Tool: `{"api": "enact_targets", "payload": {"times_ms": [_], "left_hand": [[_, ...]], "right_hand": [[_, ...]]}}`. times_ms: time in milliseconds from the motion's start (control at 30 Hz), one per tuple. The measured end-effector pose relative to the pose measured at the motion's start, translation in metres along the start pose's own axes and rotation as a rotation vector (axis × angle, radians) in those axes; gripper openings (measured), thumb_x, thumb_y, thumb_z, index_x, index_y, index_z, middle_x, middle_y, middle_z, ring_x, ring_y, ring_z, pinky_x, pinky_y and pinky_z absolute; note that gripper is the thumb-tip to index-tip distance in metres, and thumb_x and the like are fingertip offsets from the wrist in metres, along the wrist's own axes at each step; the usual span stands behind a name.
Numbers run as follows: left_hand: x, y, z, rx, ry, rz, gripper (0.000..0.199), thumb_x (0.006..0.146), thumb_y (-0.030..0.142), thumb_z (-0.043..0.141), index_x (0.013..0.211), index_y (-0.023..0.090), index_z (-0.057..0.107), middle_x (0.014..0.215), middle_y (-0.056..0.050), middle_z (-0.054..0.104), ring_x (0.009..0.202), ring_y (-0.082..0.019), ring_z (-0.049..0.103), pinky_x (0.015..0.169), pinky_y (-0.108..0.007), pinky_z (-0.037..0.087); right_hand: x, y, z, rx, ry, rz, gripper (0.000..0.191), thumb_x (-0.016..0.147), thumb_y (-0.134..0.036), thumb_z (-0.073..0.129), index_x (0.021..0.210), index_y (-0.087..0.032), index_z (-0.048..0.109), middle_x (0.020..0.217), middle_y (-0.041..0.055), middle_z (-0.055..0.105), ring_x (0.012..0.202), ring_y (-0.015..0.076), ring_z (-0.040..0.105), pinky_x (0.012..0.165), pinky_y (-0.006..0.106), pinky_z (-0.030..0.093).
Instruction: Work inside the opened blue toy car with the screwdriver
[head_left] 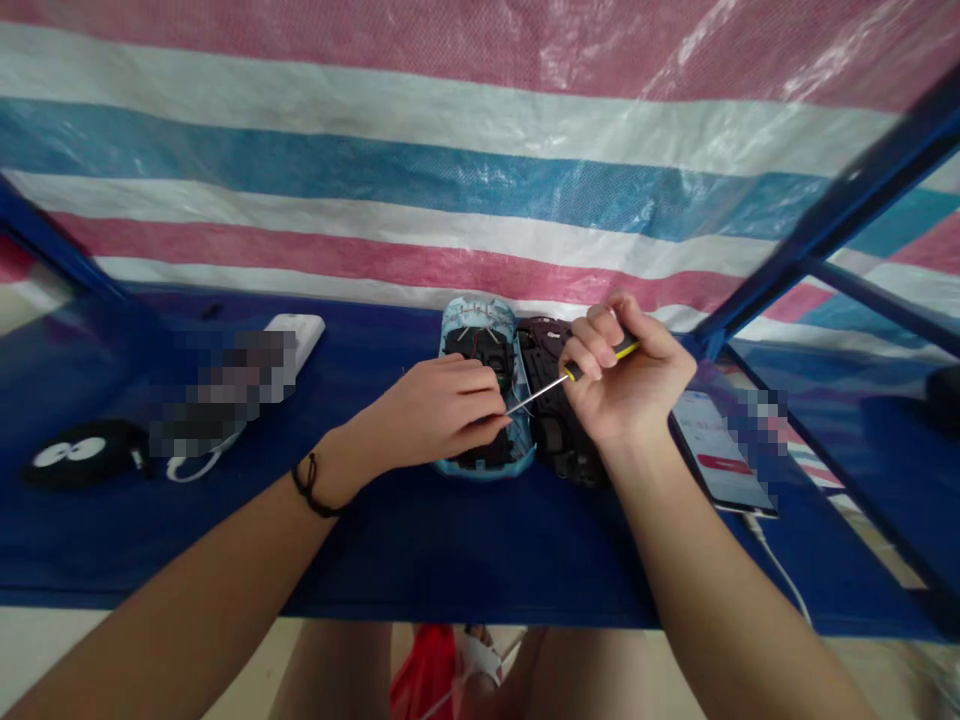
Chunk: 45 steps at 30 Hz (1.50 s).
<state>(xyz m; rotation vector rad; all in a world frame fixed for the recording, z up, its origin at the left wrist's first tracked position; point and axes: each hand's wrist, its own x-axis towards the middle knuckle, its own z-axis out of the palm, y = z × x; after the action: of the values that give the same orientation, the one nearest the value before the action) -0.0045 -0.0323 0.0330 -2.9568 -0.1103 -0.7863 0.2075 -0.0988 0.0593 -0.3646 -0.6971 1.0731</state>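
Observation:
My right hand (pixel 622 365) is wrapped around the yellow and black handle of a screwdriver (pixel 546 390). Its thin metal shaft slants down to the left and meets the fingertips of my left hand (pixel 450 405). Those fingertips are closed at the tip of the shaft; whatever is between them is hidden. Beneath the left hand lies a light blue toy car shell (pixel 480 315), open side up, with dark parts and thin wires inside. Beside it on the right, partly behind my right hand, is the black toy car chassis (pixel 559 435).
Everything lies on a blue table (pixel 465 560). To the left are a black pouch with white eyes (pixel 82 455) and a white device (pixel 304 340) with a cable, partly blurred out. A phone (pixel 720 450) on a charging cable lies right. Striped sheeting (pixel 450 190) hangs behind, between blue metal bars (pixel 832 200).

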Motion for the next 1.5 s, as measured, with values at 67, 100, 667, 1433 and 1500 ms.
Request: {"api": "enact_targets", "payload": {"times_ms": [67,100,667,1433,1500], "left_hand": [[-0.004,-0.01,-0.007,-0.01,0.029,-0.085,0.031,0.113,0.031,0.048,0.093,0.018,0.069,0.094,-0.006,0.073,0.087,-0.018,0.066,0.081,-0.031,0.05],[-0.007,-0.016,-0.011,-0.01,0.051,-0.138,0.031,0.113,0.029,0.047,0.093,0.018,0.068,0.094,-0.006,0.073,0.087,-0.018,0.066,0.08,-0.03,0.05],[-0.022,-0.051,-0.032,-0.001,0.036,-0.544,0.039,0.105,0.04,0.046,0.07,0.023,0.038,0.065,0.002,0.045,0.063,-0.015,0.043,0.064,-0.031,0.029],[-0.025,-0.053,-0.002,0.058,-0.57,-0.929,0.042,0.102,0.035,0.043,0.107,0.018,0.081,0.121,-0.02,0.08,0.111,-0.036,0.077,0.091,-0.042,0.057],[-0.025,-0.054,0.0,0.106,-0.571,-0.975,0.047,0.104,0.035,0.039,0.116,0.016,0.08,0.128,-0.024,0.077,0.117,-0.04,0.076,0.095,-0.048,0.058]], "right_hand": [[0.004,-0.002,-0.007,0.046,0.038,-0.018,0.029,0.077,-0.012,0.082,0.074,-0.022,0.055,0.059,-0.0093,0.032,0.045,0.0049,0.03,0.037,0.015,0.032],[0.006,-0.002,-0.009,0.064,0.054,-0.026,0.03,0.078,-0.011,0.081,0.074,-0.022,0.053,0.059,-0.0097,0.031,0.045,0.0047,0.03,0.036,0.015,0.031],[0.001,-0.007,0.005,0.02,0.014,0.05,0.026,0.081,-0.014,0.078,0.078,-0.023,0.054,0.057,-0.0097,0.034,0.043,0.0059,0.031,0.036,0.018,0.027],[-0.005,0.005,0.011,-0.198,-0.076,0.053,0.014,0.07,-0.016,0.075,0.079,-0.021,0.066,0.053,-0.0078,0.044,0.042,0.0052,0.031,0.037,0.015,0.025],[-0.005,0.005,0.011,-0.193,-0.084,0.061,0.013,0.07,-0.016,0.075,0.079,-0.02,0.066,0.053,-0.0075,0.044,0.042,0.0053,0.031,0.037,0.015,0.026]]}}
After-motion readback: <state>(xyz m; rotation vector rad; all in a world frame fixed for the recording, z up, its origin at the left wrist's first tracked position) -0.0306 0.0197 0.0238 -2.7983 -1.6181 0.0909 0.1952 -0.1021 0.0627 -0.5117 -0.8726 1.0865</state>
